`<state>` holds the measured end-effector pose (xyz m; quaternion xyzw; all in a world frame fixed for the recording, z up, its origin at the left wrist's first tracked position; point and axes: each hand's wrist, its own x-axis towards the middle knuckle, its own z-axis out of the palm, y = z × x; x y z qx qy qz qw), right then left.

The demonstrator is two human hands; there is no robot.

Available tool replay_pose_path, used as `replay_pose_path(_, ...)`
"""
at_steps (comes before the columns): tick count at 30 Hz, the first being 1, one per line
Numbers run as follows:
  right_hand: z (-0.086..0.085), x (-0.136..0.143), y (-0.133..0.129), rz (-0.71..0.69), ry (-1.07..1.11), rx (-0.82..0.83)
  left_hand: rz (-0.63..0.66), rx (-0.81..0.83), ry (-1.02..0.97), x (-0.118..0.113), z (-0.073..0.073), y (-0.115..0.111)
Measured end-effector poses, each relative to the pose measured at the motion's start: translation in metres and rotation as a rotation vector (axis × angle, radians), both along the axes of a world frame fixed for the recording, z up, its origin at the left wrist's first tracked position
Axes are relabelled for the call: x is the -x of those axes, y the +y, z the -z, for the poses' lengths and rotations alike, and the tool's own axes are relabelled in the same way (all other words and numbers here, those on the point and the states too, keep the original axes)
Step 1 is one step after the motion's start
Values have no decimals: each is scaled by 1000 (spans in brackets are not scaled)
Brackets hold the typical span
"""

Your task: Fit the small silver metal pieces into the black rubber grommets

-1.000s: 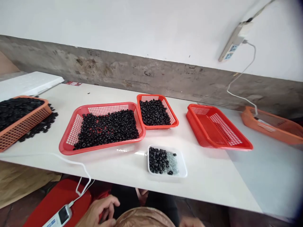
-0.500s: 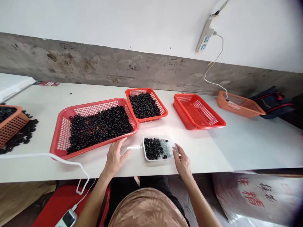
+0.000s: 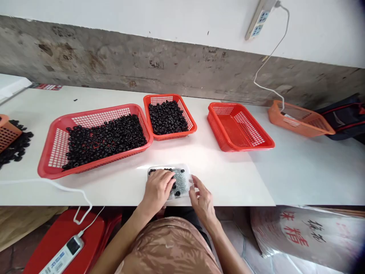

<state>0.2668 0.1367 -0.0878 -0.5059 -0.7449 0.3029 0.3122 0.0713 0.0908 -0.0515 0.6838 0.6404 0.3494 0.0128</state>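
Note:
At the table's front edge lies a small clear plastic tray [image 3: 186, 167]. It holds black rings [image 3: 177, 193] on its left side and many tiny silvery pieces [image 3: 180, 179] on its right. My left hand [image 3: 157, 189] is over the tray's left half with fingers curled down among the rings, covering most of them; whatever is under the fingertips is hidden. At the tray's right wall, my right hand [image 3: 202, 199] has its thumb and fingers closed on the rim.
Beyond the tray stand a large red basket [image 3: 45, 156] and a smaller one [image 3: 191, 128], both holding black rings. An empty red basket [image 3: 242, 142] is to the right, with an orange basket [image 3: 302, 125] farther off. A white cable [image 3: 65, 188] crosses the front left edge.
My left hand has moved from beside the red basket onto the rings in the tray. The tray, with my right hand at its rim, sits closer to the table's front edge.

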Motion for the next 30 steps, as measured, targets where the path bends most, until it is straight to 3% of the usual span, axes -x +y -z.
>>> replay_pose_path(3,-2,-2,-5,-51,7,-29,53,248,246,-27,-5,24)
replay_pose_path(6,-2,-4,-9,-69,-4,-87,47,395,393,-45,-3,38)
replay_pose_path(14,-2,-15,-19,-141,-89,-230,39,513,431,-63,0,38)
replay_pose_path(21,-1,-16,-13,-166,-78,-183,24,482,338,-62,2,39)
replay_pose_path(24,-26,-20,-4,-127,30,-116,-46,366,213,-45,-8,24)
replay_pose_path(28,-90,-47,-6,-55,250,-168,-124,83,-23,-19,-22,0)
replay_pose_path(30,-118,-66,-15,-122,275,-146,-171,10,-106,-10,-24,-7)
